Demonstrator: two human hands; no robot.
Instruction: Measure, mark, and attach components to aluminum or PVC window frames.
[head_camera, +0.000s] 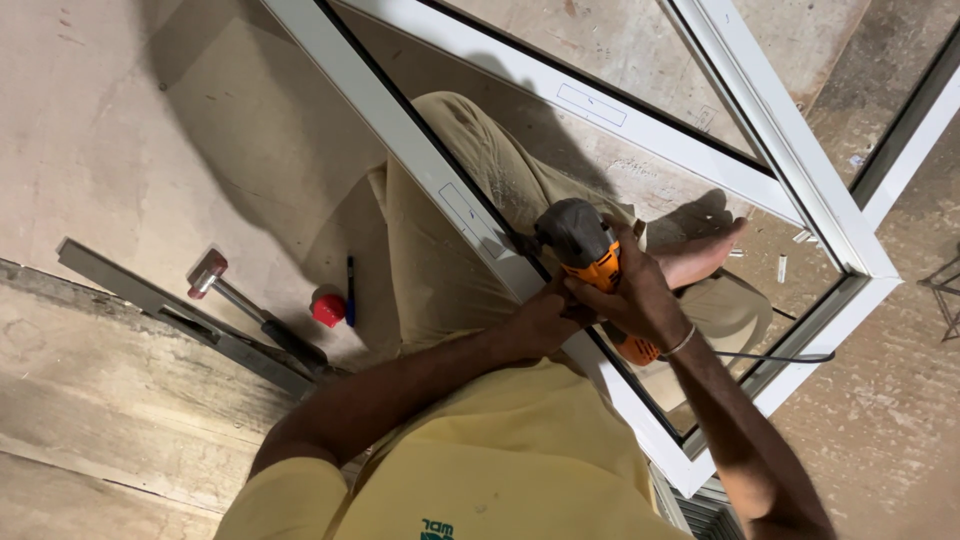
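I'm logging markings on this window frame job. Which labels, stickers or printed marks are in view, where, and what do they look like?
Sticker: on the far white frame bar, a thin outlined rectangle, pale.
Sticker: on the near white frame bar, just above the orange power tool, outlined rectangle, pale.
Shirt print: green mark on the yellow shirt, bottom edge.

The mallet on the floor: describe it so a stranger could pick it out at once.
Start at the white window frame lying across the floor, then look to its left, near the long metal level. The mallet lies there, its dark handle beside the level. Its pale and red heads set it apart from the blue pen nearby.
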